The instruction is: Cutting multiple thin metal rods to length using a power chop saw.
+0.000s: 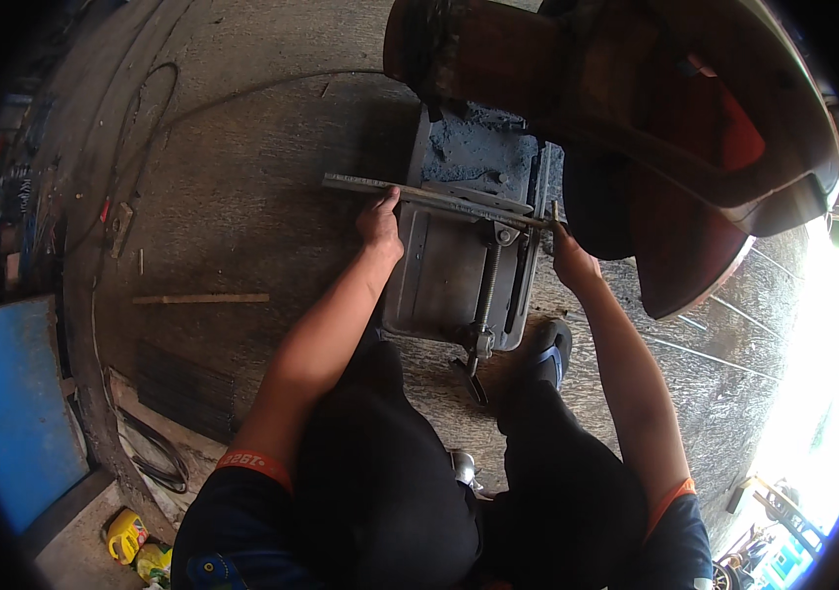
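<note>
A long, narrow metal bar lies across the vise of a cut-off saw. My left hand is closed around the bar left of the saw base. My right hand is closed at the bar's right end, beside a short upright metal piece; its fingertips are partly hidden. In front of the bar, the vise's threaded screw runs toward me, down to its crank handle. The saw's raised head and red guard hang over the right side, close to my right hand.
Dark grit covers the rear of the saw base. A cable trails across the rough floor at the back left. A thin strip lies at left, near a blue panel and a yellow container. Thin rods lie at right.
</note>
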`<state>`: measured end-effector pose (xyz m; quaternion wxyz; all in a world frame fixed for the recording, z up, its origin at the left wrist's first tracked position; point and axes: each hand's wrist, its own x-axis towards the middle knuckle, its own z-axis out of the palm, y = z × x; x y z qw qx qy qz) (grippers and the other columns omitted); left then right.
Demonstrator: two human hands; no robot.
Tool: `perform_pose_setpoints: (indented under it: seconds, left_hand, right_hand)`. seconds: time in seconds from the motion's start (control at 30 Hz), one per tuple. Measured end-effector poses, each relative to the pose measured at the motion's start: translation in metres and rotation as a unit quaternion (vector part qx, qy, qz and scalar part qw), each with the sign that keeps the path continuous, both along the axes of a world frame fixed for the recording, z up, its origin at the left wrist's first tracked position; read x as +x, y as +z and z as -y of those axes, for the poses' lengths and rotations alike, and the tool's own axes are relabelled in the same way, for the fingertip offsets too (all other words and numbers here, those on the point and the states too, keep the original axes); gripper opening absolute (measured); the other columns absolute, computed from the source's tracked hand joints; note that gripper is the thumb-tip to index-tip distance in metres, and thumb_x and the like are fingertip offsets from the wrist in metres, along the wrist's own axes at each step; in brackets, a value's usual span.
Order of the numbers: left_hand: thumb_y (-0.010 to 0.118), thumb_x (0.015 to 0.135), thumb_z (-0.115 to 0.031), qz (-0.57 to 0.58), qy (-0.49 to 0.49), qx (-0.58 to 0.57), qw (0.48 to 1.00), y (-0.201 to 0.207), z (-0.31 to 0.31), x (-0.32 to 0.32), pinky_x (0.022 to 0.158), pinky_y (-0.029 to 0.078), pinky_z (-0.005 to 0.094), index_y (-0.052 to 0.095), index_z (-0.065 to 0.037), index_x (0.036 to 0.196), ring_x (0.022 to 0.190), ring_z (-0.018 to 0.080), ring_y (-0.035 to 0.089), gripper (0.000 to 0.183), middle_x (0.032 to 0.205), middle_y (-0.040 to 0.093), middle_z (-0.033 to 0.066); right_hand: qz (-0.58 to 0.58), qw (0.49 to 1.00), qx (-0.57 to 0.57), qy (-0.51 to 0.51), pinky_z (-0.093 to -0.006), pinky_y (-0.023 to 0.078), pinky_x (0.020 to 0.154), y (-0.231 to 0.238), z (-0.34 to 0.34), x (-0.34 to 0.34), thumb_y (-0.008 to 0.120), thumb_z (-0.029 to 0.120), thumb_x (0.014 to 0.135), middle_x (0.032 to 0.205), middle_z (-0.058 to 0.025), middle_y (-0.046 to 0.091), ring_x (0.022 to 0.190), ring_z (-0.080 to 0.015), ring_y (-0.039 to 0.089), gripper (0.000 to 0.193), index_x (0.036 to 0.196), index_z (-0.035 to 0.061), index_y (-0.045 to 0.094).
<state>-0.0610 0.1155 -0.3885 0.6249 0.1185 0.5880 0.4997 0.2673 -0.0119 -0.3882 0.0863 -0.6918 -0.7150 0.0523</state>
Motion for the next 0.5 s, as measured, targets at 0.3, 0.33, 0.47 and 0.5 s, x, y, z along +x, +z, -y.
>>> perform_pose_setpoints:
  seconds: [0.3, 0.33, 0.47, 0.5]
  left_hand:
    - [0.079, 0.082, -0.017, 0.008, -0.007, -0.004, 1.000, -0.009, -0.003, -0.003, 0.100, 0.040, 0.0350, 0.068, -0.001, 0.113, 0.109, 0.0203, 0.057, 0.037, 0.118, 0.066, 0.0081]
    - [0.079, 0.082, -0.017, 0.006, -0.009, -0.007, 1.000, -0.010, -0.004, -0.003, 0.099, 0.040, 0.0352, 0.068, -0.001, 0.113, 0.109, 0.0204, 0.057, 0.037, 0.118, 0.066, 0.0082]
    - [0.079, 0.082, -0.019, -0.013, -0.009, 0.007, 1.000, -0.011, -0.002, -0.003, 0.101, 0.039, 0.0358, 0.068, -0.001, 0.113, 0.111, 0.0210, 0.056, 0.038, 0.119, 0.065, 0.0089]
    - [0.079, 0.082, -0.020, -0.020, -0.011, 0.009, 1.000, -0.010, -0.002, -0.003, 0.101, 0.039, 0.0358, 0.068, -0.001, 0.113, 0.112, 0.0211, 0.055, 0.038, 0.120, 0.065, 0.0091]
  right_hand:
    - [-0.027, 0.998, -0.048, -0.027, -0.0503, 0.048, 0.090, 0.002, -0.002, -0.005, 0.046, -0.002, 0.086, 0.117, -0.0245, 0.060, 0.109, -0.0444, 0.058, 0.042, 0.126, 0.0048, 0.052]
    - [-0.037, 0.996, -0.069, -0.036, -0.0506, 0.045, 0.095, 0.003, -0.002, -0.006, 0.047, 0.000, 0.086, 0.121, -0.0262, 0.057, 0.114, -0.0448, 0.054, 0.043, 0.128, 0.0045, 0.052]
    - [-0.015, 0.994, -0.093, -0.053, -0.0474, 0.046, 0.093, 0.016, -0.001, -0.008, 0.052, 0.007, 0.089, 0.118, -0.0265, 0.060, 0.112, -0.0404, 0.058, 0.039, 0.128, 0.0039, 0.054]
    - [0.005, 0.994, -0.098, -0.055, -0.0456, 0.051, 0.087, 0.024, -0.002, -0.009, 0.053, 0.009, 0.090, 0.113, -0.0249, 0.064, 0.106, -0.0378, 0.063, 0.037, 0.126, 0.0039, 0.056]
